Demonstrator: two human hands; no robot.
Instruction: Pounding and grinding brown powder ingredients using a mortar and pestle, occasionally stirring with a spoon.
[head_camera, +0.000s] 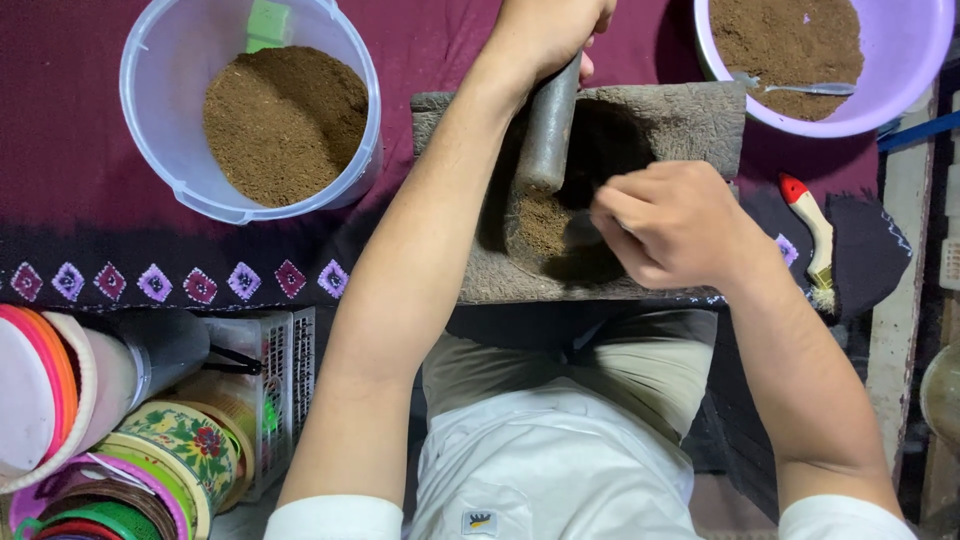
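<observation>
My left hand (545, 35) grips the top of a grey stone pestle (547, 135) that stands tilted in a rough stone mortar slab (690, 125). Brown powder (540, 222) lies in the mortar's hollow at the pestle's lower end. My right hand (675, 222) is curled over the hollow's right side, fingers bent toward the powder; whether it holds anything is hidden.
A pale blue bucket (170, 60) with brown powder and a green scoop stands at upper left. A lilac bowl (900, 90) with powder and a spoon (800, 88) is upper right. A red-handled brush (815, 240) lies right of the mortar. Colourful tape rolls (170, 450) sit lower left.
</observation>
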